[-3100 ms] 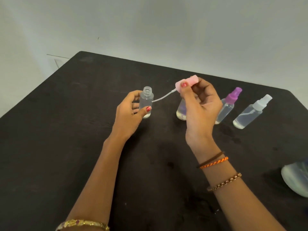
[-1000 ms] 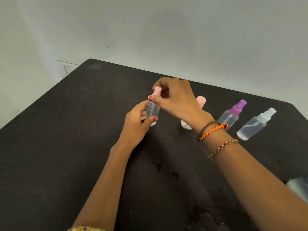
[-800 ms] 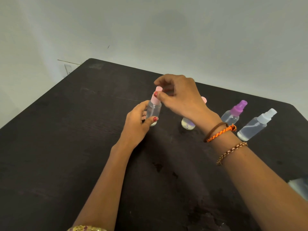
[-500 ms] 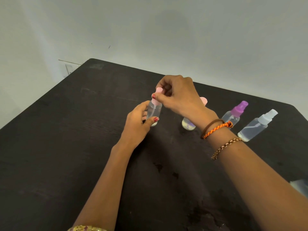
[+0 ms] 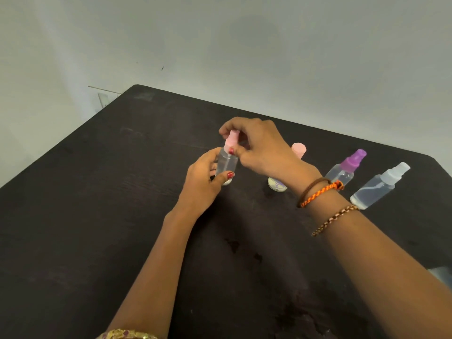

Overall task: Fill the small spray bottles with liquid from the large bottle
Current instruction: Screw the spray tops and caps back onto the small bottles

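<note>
A small clear spray bottle (image 5: 227, 163) stands on the black table (image 5: 97, 204) near its middle. My left hand (image 5: 204, 178) grips its body. My right hand (image 5: 259, 145) pinches the pink spray top (image 5: 231, 140) that sits on the bottle's neck. Behind my right wrist stands another small bottle (image 5: 277, 186) with a pink cap (image 5: 299, 150), mostly hidden. Further right are a bottle with a purple spray top (image 5: 346, 168) and one with a clear top (image 5: 378, 187). A sliver of the large bottle (image 5: 441, 275) shows at the right edge.
The table's far edge meets a pale wall. Dark wet marks (image 5: 244, 250) lie on the table between my forearms.
The pink spray top, held apart in my right hand 3 s ago, now sits on the bottle's neck. Over the last second my right fingers shifted slightly around it.
</note>
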